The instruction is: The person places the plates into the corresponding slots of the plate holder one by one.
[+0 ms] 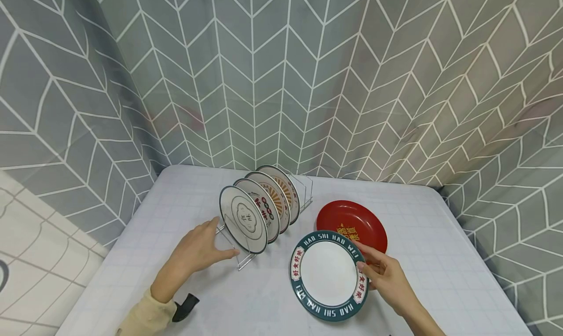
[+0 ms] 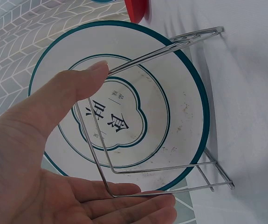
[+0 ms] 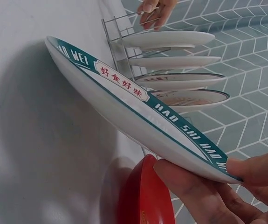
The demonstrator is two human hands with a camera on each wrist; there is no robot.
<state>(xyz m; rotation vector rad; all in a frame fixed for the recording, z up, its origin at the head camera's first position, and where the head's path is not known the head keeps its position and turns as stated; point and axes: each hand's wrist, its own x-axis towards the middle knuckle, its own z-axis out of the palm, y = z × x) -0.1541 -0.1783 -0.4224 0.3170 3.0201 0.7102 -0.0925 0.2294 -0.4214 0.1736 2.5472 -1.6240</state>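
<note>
My left hand [image 1: 193,250] holds the near left end of a wire plate rack [image 2: 199,189]. Its thumb lies on one wire and its fingers run along another in the left wrist view. Several round plates stand on edge in the rack; the nearest, a white plate [image 1: 239,219] with a dark green rim, faces that hand. With thumb and fingers, my right hand [image 1: 387,277] pinches the right edge of a white plate with a green lettered rim [image 1: 330,272]. This plate is tilted above the table, and it partly hides a red oval dish [image 1: 365,219] with yellow characters.
A pale cloth with faint squares covers the table [image 1: 409,219]. Grey patterned curtains [image 1: 264,82] hang behind and at both sides. A black item [image 1: 185,307] shows beside the left sleeve [image 1: 147,316]. The rack's far end [image 1: 311,199] lies left of the red dish.
</note>
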